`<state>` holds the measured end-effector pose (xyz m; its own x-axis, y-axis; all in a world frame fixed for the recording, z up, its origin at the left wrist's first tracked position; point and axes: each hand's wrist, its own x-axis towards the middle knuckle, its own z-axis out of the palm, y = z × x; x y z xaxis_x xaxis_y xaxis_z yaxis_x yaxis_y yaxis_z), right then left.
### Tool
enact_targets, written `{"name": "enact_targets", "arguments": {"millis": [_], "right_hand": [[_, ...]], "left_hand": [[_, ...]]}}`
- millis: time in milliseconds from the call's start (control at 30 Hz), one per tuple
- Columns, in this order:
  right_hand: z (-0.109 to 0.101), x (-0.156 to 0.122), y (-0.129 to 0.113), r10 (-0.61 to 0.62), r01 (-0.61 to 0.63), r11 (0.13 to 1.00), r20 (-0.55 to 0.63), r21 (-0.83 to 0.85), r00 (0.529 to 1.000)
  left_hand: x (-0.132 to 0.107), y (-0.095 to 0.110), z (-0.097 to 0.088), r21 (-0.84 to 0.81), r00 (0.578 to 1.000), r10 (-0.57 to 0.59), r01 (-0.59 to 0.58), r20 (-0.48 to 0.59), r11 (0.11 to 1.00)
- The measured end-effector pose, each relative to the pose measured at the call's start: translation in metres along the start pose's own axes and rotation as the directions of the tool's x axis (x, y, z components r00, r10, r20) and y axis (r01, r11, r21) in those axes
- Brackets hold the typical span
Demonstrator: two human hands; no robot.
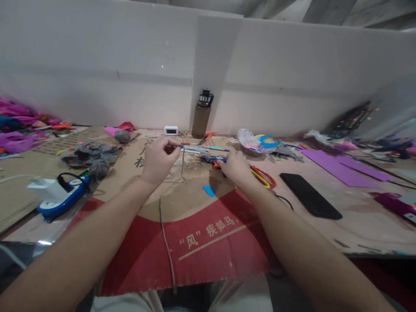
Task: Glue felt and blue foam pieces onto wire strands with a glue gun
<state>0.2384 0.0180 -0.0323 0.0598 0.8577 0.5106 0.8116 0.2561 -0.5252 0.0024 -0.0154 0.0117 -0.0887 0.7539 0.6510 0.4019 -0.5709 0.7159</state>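
My left hand [160, 157] is raised over the cardboard sheet [201, 242], fingers pinched on the end of a thin grey cord [183, 167] that hangs down and trails toward me. My right hand [236, 167] lies further right, fingers curled around a blue and orange glue gun [210, 160] resting on the cardboard. A small blue cut-out piece [209, 190] lies between the hands. Several thin sticks [208, 148] lie just beyond them.
A brown bottle [201, 113] and a small white clock [170, 130] stand at the back wall. Scissors [264, 177] and a black phone [310, 201] lie to the right, purple sheets [344, 167] beyond. A blue power strip [61, 197] and grey felt scraps [91, 155] are on the left.
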Motion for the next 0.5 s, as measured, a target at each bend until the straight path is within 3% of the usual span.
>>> {"name": "enact_targets", "arguments": {"millis": [67, 133, 233, 300, 333, 400, 500], "right_hand": [[-0.003, -0.005, -0.016, 0.023, -0.020, 0.999, -0.100, 0.040, 0.995], [-0.003, -0.012, -0.041, 0.005, 0.009, 0.954, -0.045, 0.298, 0.999], [0.006, -0.023, -0.079, -0.056, -0.023, 0.692, 0.086, 0.722, 0.995], [0.014, -0.029, -0.094, -0.070, -0.140, 0.475, 0.196, 0.869, 0.978], [0.017, -0.031, -0.098, -0.078, -0.200, 0.409, 0.252, 0.891, 0.965], [0.019, -0.032, -0.101, -0.082, -0.260, 0.388, 0.314, 0.884, 0.946], [0.015, -0.030, -0.098, -0.054, -0.180, 0.534, 0.246, 0.826, 0.968]], "left_hand": [[-0.001, 0.002, -0.001, 0.092, 0.991, 0.134, -0.135, 0.023, 0.987], [-0.002, 0.003, 0.000, 0.162, 0.971, 0.222, -0.234, 0.085, 0.959], [-0.004, 0.002, 0.001, 0.231, 0.947, 0.284, -0.313, 0.151, 0.921], [-0.005, 0.002, 0.002, 0.258, 0.950, 0.275, -0.306, 0.150, 0.916], [-0.005, 0.002, 0.003, 0.261, 0.957, 0.256, -0.284, 0.136, 0.923], [-0.006, 0.001, 0.005, 0.222, 0.977, 0.187, -0.205, 0.100, 0.953], [-0.008, 0.002, 0.010, 0.034, 0.996, 0.008, -0.012, 0.091, 0.999]]}}
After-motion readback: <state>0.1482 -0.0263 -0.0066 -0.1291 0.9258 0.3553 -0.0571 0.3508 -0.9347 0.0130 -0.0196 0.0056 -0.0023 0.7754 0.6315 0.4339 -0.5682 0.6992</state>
